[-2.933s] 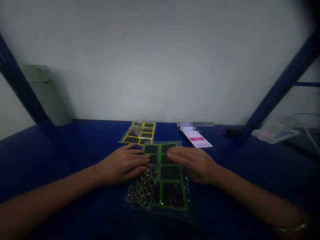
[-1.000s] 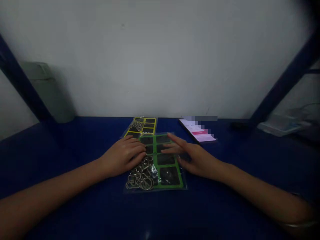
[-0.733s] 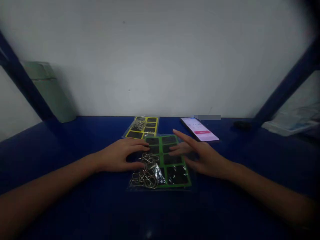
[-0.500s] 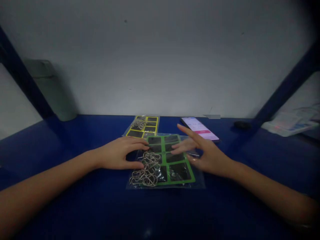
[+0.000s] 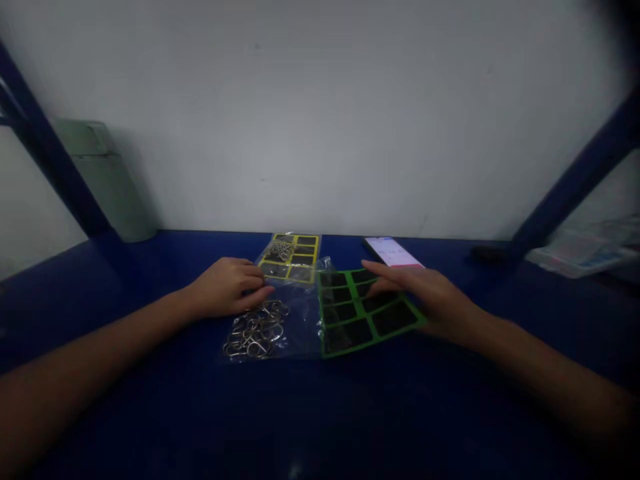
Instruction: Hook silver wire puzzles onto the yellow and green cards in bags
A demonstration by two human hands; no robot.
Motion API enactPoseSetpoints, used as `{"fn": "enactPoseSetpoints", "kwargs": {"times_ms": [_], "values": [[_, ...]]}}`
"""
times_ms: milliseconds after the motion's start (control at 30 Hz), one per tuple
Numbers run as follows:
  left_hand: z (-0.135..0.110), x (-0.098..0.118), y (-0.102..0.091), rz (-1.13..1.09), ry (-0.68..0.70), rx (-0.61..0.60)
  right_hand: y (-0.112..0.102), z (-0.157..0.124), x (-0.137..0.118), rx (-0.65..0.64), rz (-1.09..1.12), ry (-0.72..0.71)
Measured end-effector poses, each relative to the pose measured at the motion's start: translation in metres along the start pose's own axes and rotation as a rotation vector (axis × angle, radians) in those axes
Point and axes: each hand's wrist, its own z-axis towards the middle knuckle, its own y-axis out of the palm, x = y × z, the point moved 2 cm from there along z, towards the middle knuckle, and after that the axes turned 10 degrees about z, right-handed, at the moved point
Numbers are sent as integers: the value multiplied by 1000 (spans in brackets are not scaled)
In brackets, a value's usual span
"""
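My right hand [image 5: 425, 297] is closed on a flexible green sheet with black rectangles [image 5: 346, 332], gripping it by its right side with the thumb underneath or hidden. The sheet is tilted and bent. Its left edge meets the mouth of a clear plastic bag [image 5: 303, 313]. Bent silver wire pieces [image 5: 257, 331], several of them tangled together, lie in the left part of that bag. My left hand [image 5: 231, 288] has its fingers curled at the bag's upper left edge, just above the wire pieces.
Behind the bag lies a yellow sheet with black rectangles [image 5: 305, 260], in clear plastic with small silver pieces. A phone [image 5: 393, 252] with a lit screen lies beyond my right hand. A small dark object [image 5: 489, 255] and a pale plastic package [image 5: 570, 257] sit at right; a grey-green bin [image 5: 113, 180] stands left.
My right hand has taken hold of the green sheet and drawn it rightward out of the clear bag. The bag and my left hand have shifted left.
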Motion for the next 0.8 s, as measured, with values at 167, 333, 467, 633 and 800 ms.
{"fn": "enactPoseSetpoints", "kwargs": {"times_ms": [167,333,467,633,800], "values": [[-2,-4,5,67,2,-56,7,-4,5,-240,-20,187],[-2,-2,10,175,-14,-105,5,-16,16,-254,-89,238],[-1,0,11,230,11,-140,5,-13,13,-220,-123,222],[1,2,7,265,22,-138,14,2,-10,-191,-92,188],[5,8,0,285,-174,-119,18,3,-13,-240,-123,242]]}}
